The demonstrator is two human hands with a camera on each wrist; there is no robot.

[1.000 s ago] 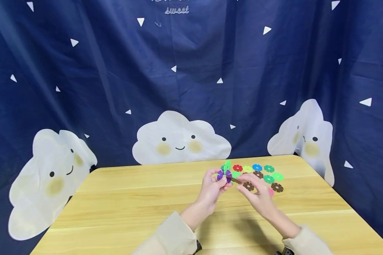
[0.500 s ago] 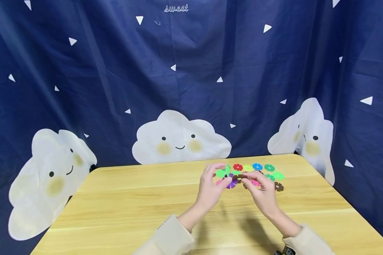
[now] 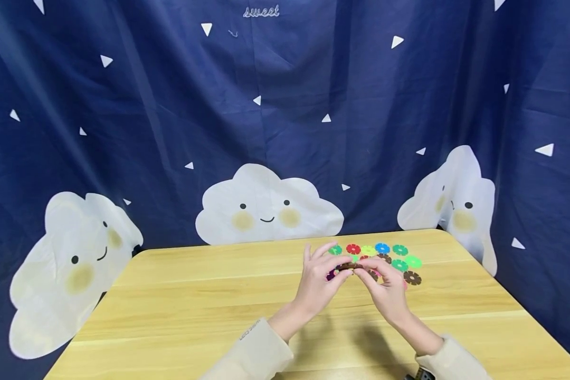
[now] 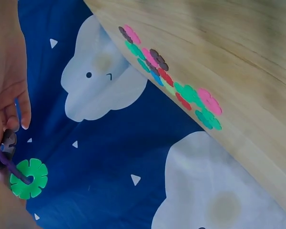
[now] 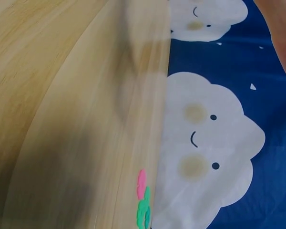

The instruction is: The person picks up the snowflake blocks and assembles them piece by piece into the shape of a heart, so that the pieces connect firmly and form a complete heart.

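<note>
My left hand and right hand meet above the table, pinching a brown interlocking disc from either side. It is seen nearly edge-on. A purple interlocking disc shows just beyond the left fingers, partly hidden. In the left wrist view, the purple disc is slotted into a bright green disc, and the brown disc sits against it among the fingers. Whether brown and purple are locked together I cannot tell. The right wrist view leaves the right fingers out.
Several loose discs lie flat behind the hands, among them a red disc, a blue disc, a green disc and a brown disc. The wooden table ends at a dark blue curtain with printed clouds.
The hands have drawn closer together. The left fingers have shifted right onto the brown disc, and the purple and green discs have turned mostly out of sight behind the left hand.
</note>
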